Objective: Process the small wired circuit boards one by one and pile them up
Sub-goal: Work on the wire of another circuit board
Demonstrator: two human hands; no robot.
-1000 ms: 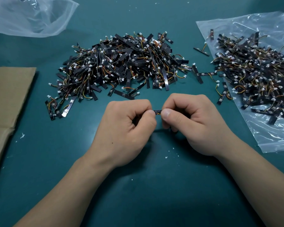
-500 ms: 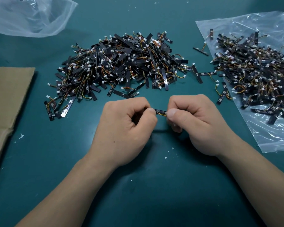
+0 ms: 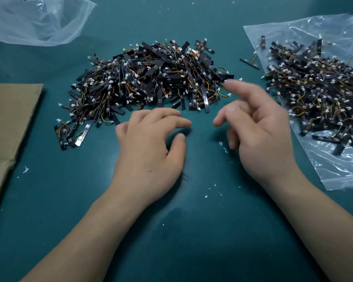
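Hovering open-gripped, left hand (image 3: 151,155) and right hand (image 3: 261,143) face one central board heap (image 3: 151,78), one right heap (image 3: 318,88).

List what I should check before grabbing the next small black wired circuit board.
1. Left hand free: ok, fingers relaxed, holding nothing.
2. Right hand free: ok, open, though blurred.
3. Central heap of black wired circuit boards on the teal table: ok, compact.
4. Second heap of boards on the clear plastic bag, on the right-hand side: ok, plenty there.
5. Which heap is unprocessed: cannot tell.
6. Stray board between heaps: not ok, lies apart from both.
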